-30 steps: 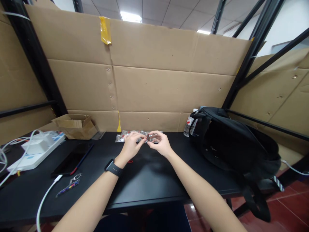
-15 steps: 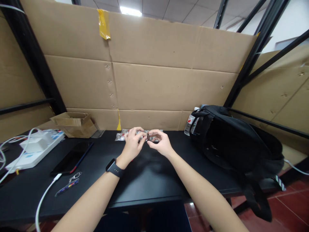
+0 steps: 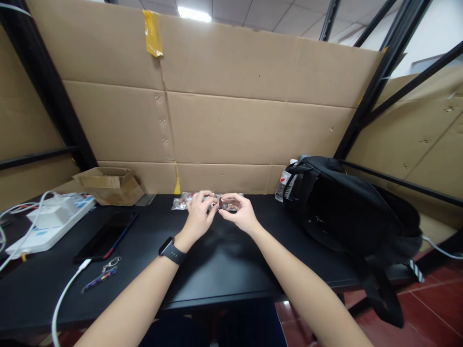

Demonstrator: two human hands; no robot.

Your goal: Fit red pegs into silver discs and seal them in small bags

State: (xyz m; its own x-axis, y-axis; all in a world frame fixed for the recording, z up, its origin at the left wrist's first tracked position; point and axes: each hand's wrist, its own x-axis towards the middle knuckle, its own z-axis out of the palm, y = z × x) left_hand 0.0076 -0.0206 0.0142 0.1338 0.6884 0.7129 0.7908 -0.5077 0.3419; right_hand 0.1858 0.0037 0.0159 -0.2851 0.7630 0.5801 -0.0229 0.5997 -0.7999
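Observation:
Above the middle of the black table, my left hand (image 3: 199, 211) and my right hand (image 3: 241, 212) meet at the fingertips. Between them is a small dark brown piece (image 3: 220, 202), too small and covered to name. The right thumb and fingers pinch it from the right side. My left fingers are bent together and touch it from the left; whether they hold a part of their own is hidden. Behind the hands lie clear plastic packets (image 3: 180, 203) with red bits showing, partly covered by my fingers. A dark watch (image 3: 171, 250) is on my left wrist.
At left stand an open cardboard box (image 3: 112, 188), a white power strip (image 3: 60, 230) with cables, a phone (image 3: 106, 236) and a keyring (image 3: 101, 277). At right are a water bottle (image 3: 281, 187) and a black backpack (image 3: 347, 207). A cardboard wall (image 3: 224, 130) closes the back.
The view has shifted slightly. Both hands stay together around the small dark piece, which has turned a little and shows less between the fingertips.

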